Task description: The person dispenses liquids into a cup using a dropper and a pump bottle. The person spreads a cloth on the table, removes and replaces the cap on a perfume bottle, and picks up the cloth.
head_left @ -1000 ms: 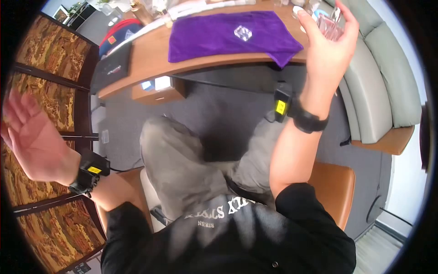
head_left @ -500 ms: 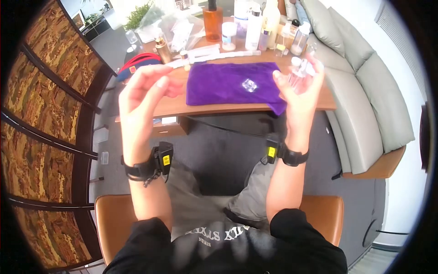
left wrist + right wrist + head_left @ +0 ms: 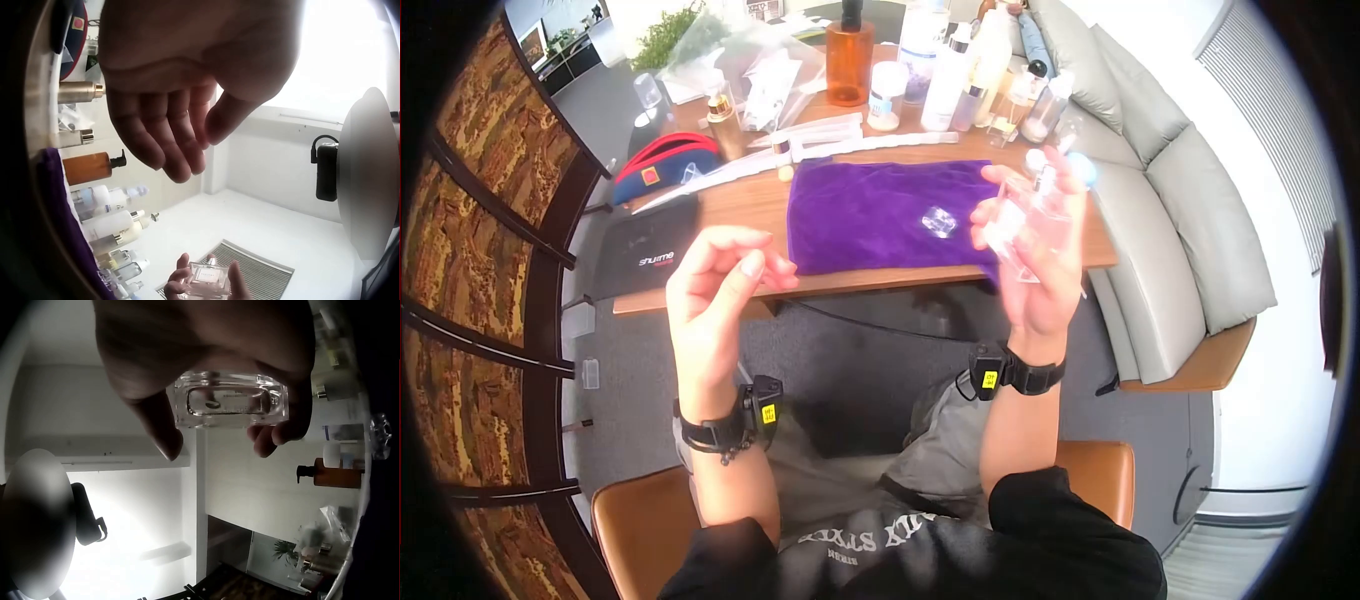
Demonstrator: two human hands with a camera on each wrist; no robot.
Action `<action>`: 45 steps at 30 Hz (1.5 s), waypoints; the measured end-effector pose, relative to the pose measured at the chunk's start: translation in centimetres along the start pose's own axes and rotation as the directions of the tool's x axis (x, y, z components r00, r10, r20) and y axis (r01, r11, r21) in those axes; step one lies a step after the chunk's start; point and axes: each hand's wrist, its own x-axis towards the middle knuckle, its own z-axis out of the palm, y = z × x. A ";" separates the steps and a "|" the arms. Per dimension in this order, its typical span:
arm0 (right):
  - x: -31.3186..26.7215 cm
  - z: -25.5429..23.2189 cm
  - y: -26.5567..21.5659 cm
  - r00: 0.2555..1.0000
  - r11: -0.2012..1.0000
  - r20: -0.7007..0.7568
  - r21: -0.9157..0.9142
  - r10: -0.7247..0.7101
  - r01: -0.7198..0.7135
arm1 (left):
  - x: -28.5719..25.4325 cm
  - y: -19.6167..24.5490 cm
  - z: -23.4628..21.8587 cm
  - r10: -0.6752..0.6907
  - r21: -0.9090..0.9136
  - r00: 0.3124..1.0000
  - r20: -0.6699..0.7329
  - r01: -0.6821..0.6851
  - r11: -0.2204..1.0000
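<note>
My right hand (image 3: 1048, 285) holds a clear, pinkish glass perfume bottle (image 3: 1032, 222) up over the right end of the purple towel (image 3: 860, 215). In the right wrist view the bottle's thick glass base (image 3: 231, 403) sits between thumb and fingers. The left wrist view shows its labelled front face (image 3: 209, 274). My left hand (image 3: 712, 290) is raised before the towel's left edge, fingers loosely bent, with nothing in it. On the towel lies a clear faceted piece (image 3: 939, 222), just left of the right hand.
Behind the towel stand an amber pump bottle (image 3: 849, 62), a white jar (image 3: 887, 97) and several other bottles. Left of these lie a clear plastic bag (image 3: 775, 85), a navy-and-red pouch (image 3: 662, 165) and a black folder (image 3: 648, 250). A grey sofa (image 3: 1180, 240) flanks the table's right side.
My left hand has come in from the far left to the table's front, then dropped slightly. The right hand keeps the perfume bottle and has turned it so more of the glass shows.
</note>
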 end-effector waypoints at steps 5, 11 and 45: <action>0.2 0.1 1.3 0.921 0.418 0.031 -0.885 -0.388 0.206 | -0.5 0.5 -0.5 -0.007 0.042 0.999 -0.051 0.009 0.999; 0.5 -0.6 1.5 0.914 0.295 -0.042 -0.952 -0.403 0.086 | -0.7 0.6 -1.1 0.039 -0.017 0.995 -0.088 -0.040 0.999; 0.0 -0.6 1.1 0.840 0.289 -0.101 -0.955 -0.533 0.068 | -1.5 1.3 -0.5 0.045 0.000 0.995 -0.084 -0.045 0.999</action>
